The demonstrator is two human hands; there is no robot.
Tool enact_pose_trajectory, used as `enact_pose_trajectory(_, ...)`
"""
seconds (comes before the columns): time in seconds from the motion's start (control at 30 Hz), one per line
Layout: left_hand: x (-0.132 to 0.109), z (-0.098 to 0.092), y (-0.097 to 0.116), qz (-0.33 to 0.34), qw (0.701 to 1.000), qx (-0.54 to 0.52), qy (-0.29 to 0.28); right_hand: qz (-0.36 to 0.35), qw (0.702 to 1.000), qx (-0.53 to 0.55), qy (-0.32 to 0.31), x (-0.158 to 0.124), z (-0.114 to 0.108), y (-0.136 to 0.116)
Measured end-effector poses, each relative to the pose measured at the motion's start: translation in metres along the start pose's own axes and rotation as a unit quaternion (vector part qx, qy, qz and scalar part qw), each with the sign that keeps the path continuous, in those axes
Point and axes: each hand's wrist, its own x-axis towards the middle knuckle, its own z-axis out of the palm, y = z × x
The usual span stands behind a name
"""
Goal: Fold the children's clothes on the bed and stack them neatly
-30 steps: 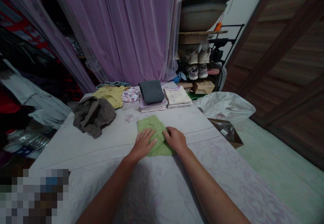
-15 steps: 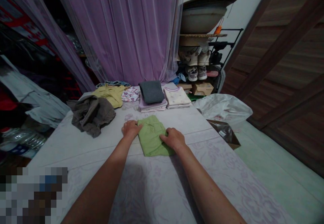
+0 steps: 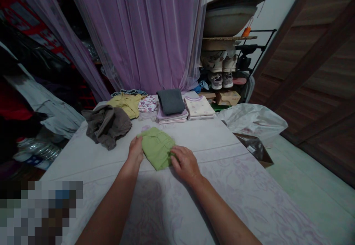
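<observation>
Folded green pants sit turned at an angle on the bed's patterned sheet, in the middle of the view. My left hand is closed on their upper left corner, which looks slightly raised. At the lower right edge, my right hand has its fingers curled round the cloth; the fingertips are partly hidden. Beyond the hands stands a stack of folded clothes with a dark grey folded garment on top. Beside it lies a pile topped by a cream shirt with a purple neckline.
On the left lie a crumpled brown garment, a yellow garment and a white-and-purple printed cloth. A clear plastic bag and an open box are beside the bed's right edge. Purple curtains hang behind.
The green pants have turned and shifted a little to the left, and their upper left corner is now gripped by my left hand. The view has swung slightly left.
</observation>
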Motion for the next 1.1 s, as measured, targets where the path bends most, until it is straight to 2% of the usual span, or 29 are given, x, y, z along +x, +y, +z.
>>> enact_pose_trajectory(0.07, -0.005, -0.003, -0.001, -0.045, 0.998, -0.018, -0.035, -0.021, 0.999, 0.026, -0.017, 0.001, 0.009, -0.011)
enact_pose_trajectory(0.13, -0.010, -0.002, 0.004, -0.065, 0.996, -0.036, -0.046, -0.007, 0.998, 0.057, -0.013, 0.007, 0.014, -0.017)
enact_pose_trajectory(0.23, -0.015, 0.001, 0.031, -0.045, 0.995, -0.074, -0.046, 0.045, 0.992, 0.117, 0.011, 0.018, 0.011, -0.015)
enact_pose_trajectory(0.3, -0.019, 0.003, 0.061, 0.022, 0.996, -0.065, -0.048, 0.085, 0.981, 0.170, 0.031, 0.024, 0.005, -0.008)
enact_pose_trajectory(0.37, -0.029, 0.006, 0.090, 0.134, 0.987, -0.003, -0.086, 0.130, 0.965, 0.218, 0.059, 0.028, -0.001, 0.000)
enact_pose_trajectory(0.43, -0.045, 0.013, 0.107, 0.241, 0.957, 0.111, -0.118, 0.176, 0.948, 0.252, 0.089, 0.029, -0.004, 0.009)
enact_pose_trajectory(0.47, -0.055, 0.018, 0.108, 0.289, 0.932, 0.179, -0.124, 0.199, 0.936, 0.271, 0.102, 0.030, -0.004, 0.012)
enact_pose_trajectory(0.53, -0.075, 0.030, 0.092, 0.338, 0.880, 0.300, -0.149, 0.249, 0.902, 0.331, 0.125, 0.029, -0.003, 0.019)
enact_pose_trajectory(0.63, -0.101, 0.044, 0.040, 0.345, 0.825, 0.391, -0.218, 0.318, 0.828, 0.436, 0.152, 0.026, -0.001, 0.029)
enact_pose_trajectory(0.7, -0.109, 0.044, 0.003, 0.344, 0.785, 0.436, -0.274, 0.347, 0.804, 0.454, 0.164, 0.022, -0.002, 0.037)
enact_pose_trajectory(0.77, -0.108, 0.034, -0.021, 0.349, 0.758, 0.472, -0.284, 0.362, 0.809, 0.433, 0.166, 0.018, -0.004, 0.045)
enact_pose_trajectory(0.83, -0.098, 0.017, -0.031, 0.372, 0.726, 0.517, -0.259, 0.365, 0.826, 0.399, 0.158, 0.015, -0.005, 0.052)
enact_pose_trajectory(0.9, -0.083, -0.003, -0.030, 0.389, 0.695, 0.565, -0.216, 0.360, 0.847, 0.368, 0.133, 0.014, -0.005, 0.056)
enact_pose_trajectory(0.97, -0.067, -0.021, -0.026, 0.374, 0.671, 0.613, -0.186, 0.361, 0.862, 0.344, 0.089, 0.016, -0.004, 0.057)
enact_pose_trajectory(1.1, -0.052, -0.039, -0.027, 0.339, 0.635, 0.667, -0.194, 0.365, 0.877, 0.312, -0.004, 0.022, -0.003, 0.048)
